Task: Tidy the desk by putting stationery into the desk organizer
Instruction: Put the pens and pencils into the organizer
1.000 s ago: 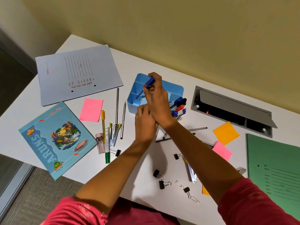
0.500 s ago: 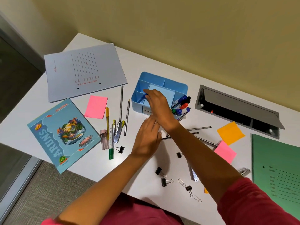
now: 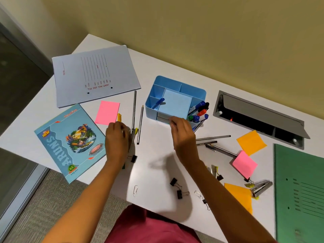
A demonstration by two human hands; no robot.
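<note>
White desk (image 3: 154, 142): left hand (image 3: 116, 137) curls fingers (image 3: 121, 129) onto pens (image 3: 119, 118), grip unclear; right hand (image 3: 183, 132) hovers loosely curled, empty, by organizer (image 3: 175, 103).

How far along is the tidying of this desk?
Early on. Done: a blue pen and several markers stand in the blue organizer. In hand: the left hand reaches into the stationery pile; any grip is hidden. The right hand hovers at the organizer's front. Left: loose pens, binder clips, a stapler and sticky notes on the desk.
</note>
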